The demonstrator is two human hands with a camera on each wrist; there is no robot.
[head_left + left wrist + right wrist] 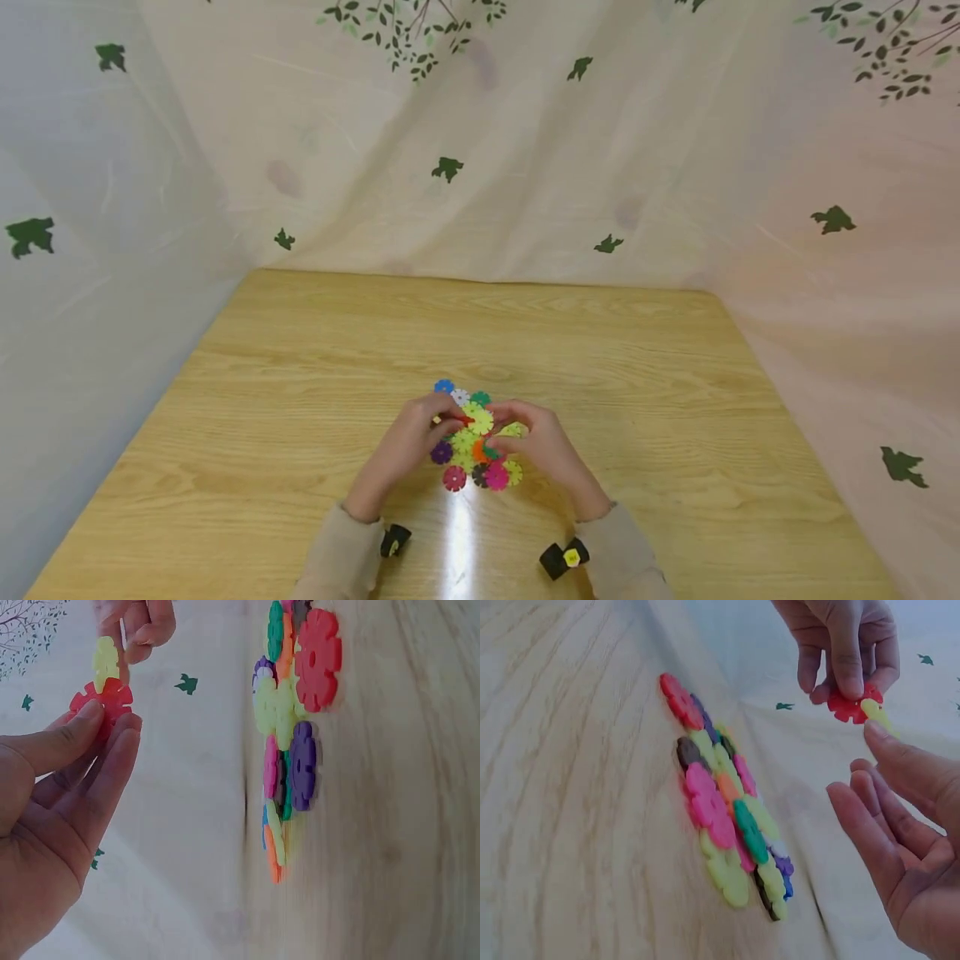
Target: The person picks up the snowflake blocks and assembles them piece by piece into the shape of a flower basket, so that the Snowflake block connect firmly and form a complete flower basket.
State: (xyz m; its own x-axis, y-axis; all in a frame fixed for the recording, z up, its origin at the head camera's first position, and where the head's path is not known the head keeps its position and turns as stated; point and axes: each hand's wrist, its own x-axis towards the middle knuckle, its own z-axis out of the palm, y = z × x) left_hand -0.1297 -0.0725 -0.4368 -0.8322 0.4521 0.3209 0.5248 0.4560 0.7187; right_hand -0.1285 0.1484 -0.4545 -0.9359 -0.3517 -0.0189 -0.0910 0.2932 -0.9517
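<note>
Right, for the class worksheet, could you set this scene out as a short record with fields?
Left hand: pinches a red disc
Right hand: thumb at the yellow disc; whether it touches is unclear
Red and yellow discs: seem slotted together
Disc cluster: on the table, mixed colours including pink, green, orange and purple
Table: wooden
Backdrop: pale cloth with dark green bird shapes
</note>
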